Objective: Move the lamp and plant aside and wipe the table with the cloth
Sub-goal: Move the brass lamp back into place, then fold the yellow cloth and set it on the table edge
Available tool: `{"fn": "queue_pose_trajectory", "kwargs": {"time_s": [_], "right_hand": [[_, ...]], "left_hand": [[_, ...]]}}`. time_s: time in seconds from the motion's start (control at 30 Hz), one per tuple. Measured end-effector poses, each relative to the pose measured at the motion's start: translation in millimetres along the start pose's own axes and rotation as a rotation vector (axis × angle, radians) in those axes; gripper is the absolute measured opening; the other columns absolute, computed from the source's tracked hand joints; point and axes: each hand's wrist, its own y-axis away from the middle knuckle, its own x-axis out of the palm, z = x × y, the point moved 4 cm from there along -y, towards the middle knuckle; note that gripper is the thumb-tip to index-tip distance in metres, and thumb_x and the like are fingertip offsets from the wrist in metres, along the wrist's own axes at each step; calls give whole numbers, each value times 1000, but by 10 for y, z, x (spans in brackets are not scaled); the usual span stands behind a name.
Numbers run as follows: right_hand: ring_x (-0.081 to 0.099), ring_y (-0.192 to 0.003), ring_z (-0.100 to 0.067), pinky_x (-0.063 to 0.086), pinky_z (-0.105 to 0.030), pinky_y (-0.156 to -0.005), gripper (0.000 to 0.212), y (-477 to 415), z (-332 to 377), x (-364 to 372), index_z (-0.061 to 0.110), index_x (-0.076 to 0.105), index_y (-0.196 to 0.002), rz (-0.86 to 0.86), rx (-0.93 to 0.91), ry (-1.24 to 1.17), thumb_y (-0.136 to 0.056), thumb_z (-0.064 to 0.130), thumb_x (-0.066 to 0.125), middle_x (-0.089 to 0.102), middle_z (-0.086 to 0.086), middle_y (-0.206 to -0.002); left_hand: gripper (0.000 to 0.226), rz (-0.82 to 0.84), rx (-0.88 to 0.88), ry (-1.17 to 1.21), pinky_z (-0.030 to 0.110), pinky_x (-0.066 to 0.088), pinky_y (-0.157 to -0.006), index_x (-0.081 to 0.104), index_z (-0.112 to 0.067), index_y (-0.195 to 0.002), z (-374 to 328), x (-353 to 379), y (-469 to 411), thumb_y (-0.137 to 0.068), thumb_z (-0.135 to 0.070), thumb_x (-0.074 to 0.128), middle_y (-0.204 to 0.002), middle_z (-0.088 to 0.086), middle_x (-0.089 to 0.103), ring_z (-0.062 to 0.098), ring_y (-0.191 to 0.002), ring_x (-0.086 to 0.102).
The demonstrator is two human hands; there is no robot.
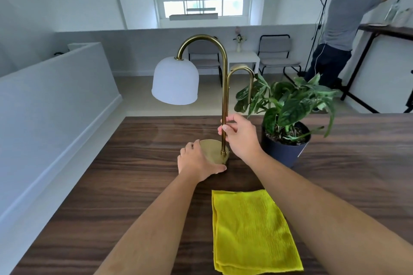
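A brass lamp (224, 87) with a white dome shade (175, 80) stands mid-table on a round brass base (214, 150). My right hand (240, 138) is closed around the lamp's upright stem just above the base. My left hand (199, 162) grips the left and near edge of the base. Right of the lamp stands a leafy green plant (288, 100) in a dark blue pot (283, 152), close to my right wrist. A folded yellow cloth (252, 232) lies flat on the dark wooden table (125, 185) near its front edge, between my forearms.
The table's far edge runs just behind the lamp and plant. A white half-wall lies to the left. Across the room, chairs and a small white table stand by the wall. At the far right, another person in a grey shirt reaches over a dark high table (388, 30).
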Motion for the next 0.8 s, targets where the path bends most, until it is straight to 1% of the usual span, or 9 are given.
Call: {"fn": "queue_pose_trajectory", "kwargs": {"time_s": [0.17,0.3,0.37,0.43,0.5,0.57,0.63,0.73,0.8], "right_hand": [[65,-98,-14,51,-41,-97,19,-4,13,1,14,56,-113,34,-8,36,-95,9,50,74,-2,-96],[63,-107,-14,50,-39,-99,26,2,10,3,14,55,-121,65,42,35,-95,13,51,72,-3,-108],[60,-114,-17,45,-31,-101,30,48,15,-23,15,55,-124,91,39,65,-94,14,54,68,-4,-118],[59,-115,-18,39,-20,-97,36,153,8,-86,14,55,-128,120,31,105,-92,13,56,65,-7,-124],[60,-113,-18,38,-18,-94,36,284,-35,-190,11,56,-127,123,28,137,-91,12,57,65,-10,-124],[62,-110,-18,41,-20,-95,31,457,-126,-326,9,61,-121,128,18,220,-90,13,58,67,-10,-120],[62,-111,-20,45,-27,-98,28,643,-275,-458,9,65,-117,152,27,339,-90,17,60,68,-9,-117],[54,-121,-25,43,-36,-102,37,921,-563,-621,14,60,-124,209,121,537,-90,29,58,61,-8,-129],[44,-130,-27,38,-40,-107,48,1112,-722,-698,15,51,-133,258,171,687,-91,39,54,50,-8,-140]], "left_hand": [[125,31,-13,-11,44,26,-115,14,-14,-150,-2,-32,-5,-54,-67,74,-153,10,29,30,-141,26],[126,50,-8,19,45,24,-117,10,-15,-150,1,-62,23,-56,-65,76,-155,10,26,29,-145,23],[125,57,3,39,45,22,-118,9,-18,-151,4,-88,77,-56,-66,76,-158,10,20,28,-147,18],[120,29,26,41,45,21,-118,11,-18,-151,-12,-143,183,-60,-68,72,-160,10,15,28,-147,16],[104,-68,75,39,43,26,-115,21,-18,-148,-41,-211,328,-67,-64,68,-157,9,23,28,-144,24],[86,-166,135,46,41,32,-109,30,-19,-144,-75,-248,556,-75,-57,65,-149,6,37,26,-137,35],[77,-184,171,61,39,35,-108,34,-19,-142,-96,-206,807,-80,-55,61,-143,4,43,24,-133,39],[76,-85,157,-8,39,34,-109,32,-17,-143,-101,-28,1111,-84,-57,55,-143,5,42,24,-133,37],[80,8,106,-111,40,29,-112,27,-14,-146,-89,98,1260,-85,-61,49,-149,6,34,25,-139,30]]}}
